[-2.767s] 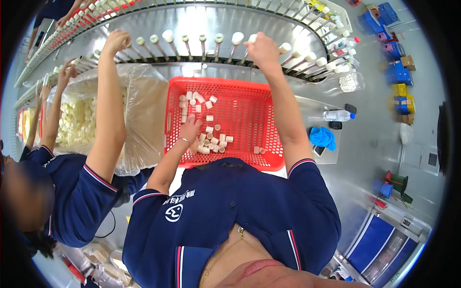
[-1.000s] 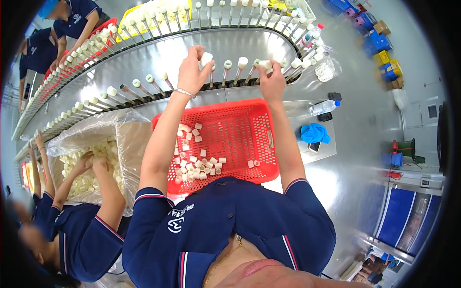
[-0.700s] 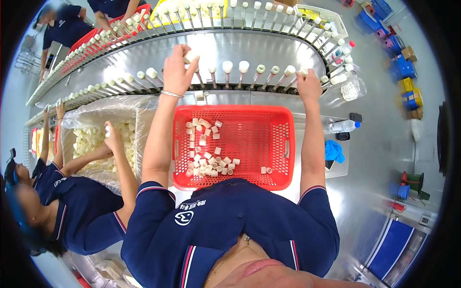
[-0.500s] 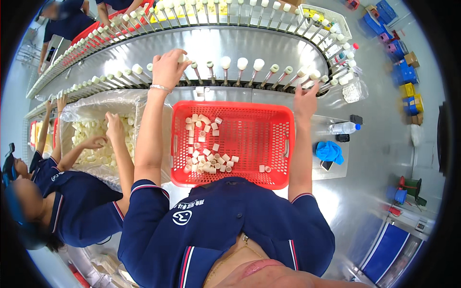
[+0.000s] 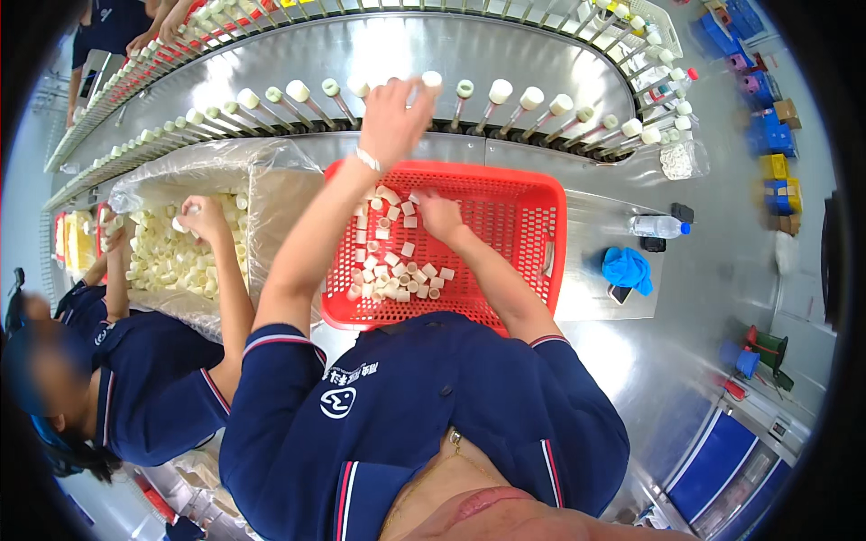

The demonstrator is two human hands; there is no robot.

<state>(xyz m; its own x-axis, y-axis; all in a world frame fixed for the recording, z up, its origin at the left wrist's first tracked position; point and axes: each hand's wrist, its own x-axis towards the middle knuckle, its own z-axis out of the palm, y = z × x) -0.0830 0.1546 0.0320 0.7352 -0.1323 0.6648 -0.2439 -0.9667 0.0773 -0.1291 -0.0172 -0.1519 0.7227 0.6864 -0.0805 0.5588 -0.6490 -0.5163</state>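
My left hand [image 5: 394, 124] reaches over the near row of upright metal rods along the conveyor. Its fingers are closed at a white cap [image 5: 432, 79], somewhat blurred by motion. Down inside the red perforated basket [image 5: 532, 192], my right hand [image 5: 440, 216] has its fingertips closed at another small white cap [image 5: 414, 197]. Short white hollow caps [image 5: 397, 287] lie loose in the basket's left half. Rods on both sides of my left hand carry similar caps, such as one white cap [image 5: 500, 91] just to its right.
A plastic-lined box [image 5: 257, 194] full of cream caps stands at left, where a co-worker's hand [image 5: 204, 219] holds one. At right are a water bottle [image 5: 657, 225], a blue cloth [image 5: 626, 269], a phone [image 5: 620, 295] and a bag of white pieces [image 5: 678, 162].
My left hand has moved right along the rods. My right hand has left the conveyor's right end and come down into the basket. The view has shifted slightly.
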